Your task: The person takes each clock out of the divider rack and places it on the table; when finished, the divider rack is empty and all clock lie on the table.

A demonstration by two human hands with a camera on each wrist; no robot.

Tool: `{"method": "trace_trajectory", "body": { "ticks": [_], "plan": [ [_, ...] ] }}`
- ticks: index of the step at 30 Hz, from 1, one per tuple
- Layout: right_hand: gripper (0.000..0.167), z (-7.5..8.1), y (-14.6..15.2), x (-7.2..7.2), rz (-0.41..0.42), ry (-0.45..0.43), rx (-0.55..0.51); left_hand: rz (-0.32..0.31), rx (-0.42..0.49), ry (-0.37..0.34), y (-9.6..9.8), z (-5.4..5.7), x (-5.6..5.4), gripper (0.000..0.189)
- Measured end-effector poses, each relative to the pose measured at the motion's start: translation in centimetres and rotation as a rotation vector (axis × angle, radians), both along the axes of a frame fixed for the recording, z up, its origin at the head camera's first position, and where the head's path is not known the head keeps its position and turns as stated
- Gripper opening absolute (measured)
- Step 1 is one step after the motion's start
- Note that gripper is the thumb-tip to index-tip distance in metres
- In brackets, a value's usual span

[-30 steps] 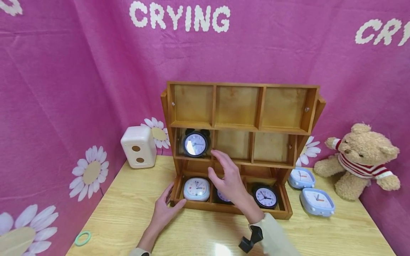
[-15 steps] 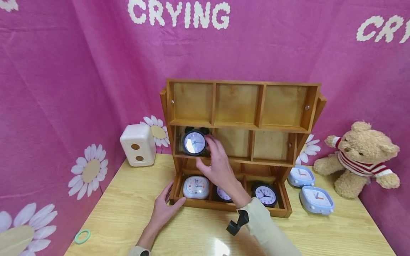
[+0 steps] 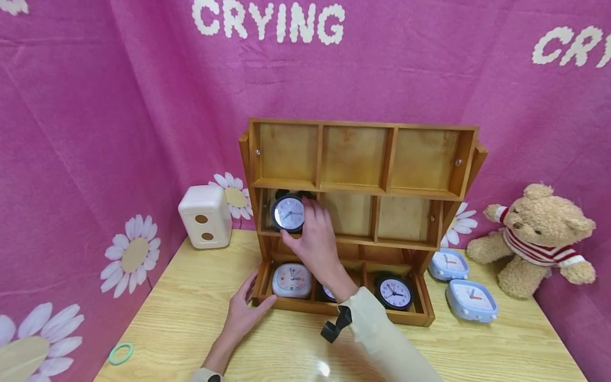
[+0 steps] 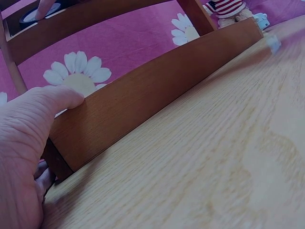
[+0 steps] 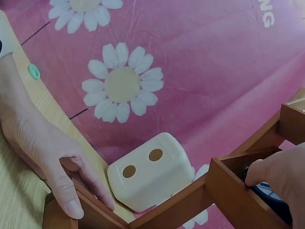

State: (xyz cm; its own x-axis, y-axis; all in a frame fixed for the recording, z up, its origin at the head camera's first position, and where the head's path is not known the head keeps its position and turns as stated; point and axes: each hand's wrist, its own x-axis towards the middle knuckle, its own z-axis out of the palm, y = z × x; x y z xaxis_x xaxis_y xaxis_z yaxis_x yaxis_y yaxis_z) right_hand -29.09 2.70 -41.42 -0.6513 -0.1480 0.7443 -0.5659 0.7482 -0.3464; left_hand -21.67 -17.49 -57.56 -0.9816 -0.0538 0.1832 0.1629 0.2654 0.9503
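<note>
A round black twin-bell alarm clock [image 3: 288, 213] stands in the left compartment of the middle tier of a wooden shelf [image 3: 363, 192]. My right hand [image 3: 315, 239] holds that clock at its right side, thumb near the lower rim and fingers up by the bell. In the right wrist view its thumb [image 5: 259, 172] lies against the clock's edge. My left hand [image 3: 242, 313] grips the shelf's front left corner; the left wrist view shows the thumb [image 4: 66, 97] over the front board and fingers round the end. Below sits a pale blue-white clock [image 3: 291, 280].
A black clock [image 3: 394, 293] occupies the bottom right compartment; another [image 3: 328, 292] is partly hidden by my right arm. Two blue clocks [image 3: 472, 300] and a teddy bear [image 3: 539, 233] are at right. A white box [image 3: 206, 217] and green ring [image 3: 121, 354] are at left.
My right hand has moved left and up from in front of the middle column to the twin-bell clock and closed on its right side. My left hand has stayed at the shelf corner.
</note>
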Motion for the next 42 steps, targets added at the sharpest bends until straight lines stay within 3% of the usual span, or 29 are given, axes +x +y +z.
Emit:
{"method": "trace_trajectory", "body": {
  "ticks": [7, 23, 42],
  "plan": [
    [0.095, 0.3, -0.7, 0.2, -0.094, -0.016, 0.063, -0.005, 0.012, -0.006, -0.1, 0.2, 0.1, 0.082],
    [0.088, 0.2, -1.5, -0.6, -0.244, 0.134, 0.089, 0.003, -0.017, -0.010, -0.1, 0.2, -0.1, 0.086],
    [0.083, 0.4, -1.3, -0.5, -0.195, 0.152, 0.018, -0.002, -0.012, -0.018, -0.2, 0.1, -0.1, 0.086]
  ]
}}
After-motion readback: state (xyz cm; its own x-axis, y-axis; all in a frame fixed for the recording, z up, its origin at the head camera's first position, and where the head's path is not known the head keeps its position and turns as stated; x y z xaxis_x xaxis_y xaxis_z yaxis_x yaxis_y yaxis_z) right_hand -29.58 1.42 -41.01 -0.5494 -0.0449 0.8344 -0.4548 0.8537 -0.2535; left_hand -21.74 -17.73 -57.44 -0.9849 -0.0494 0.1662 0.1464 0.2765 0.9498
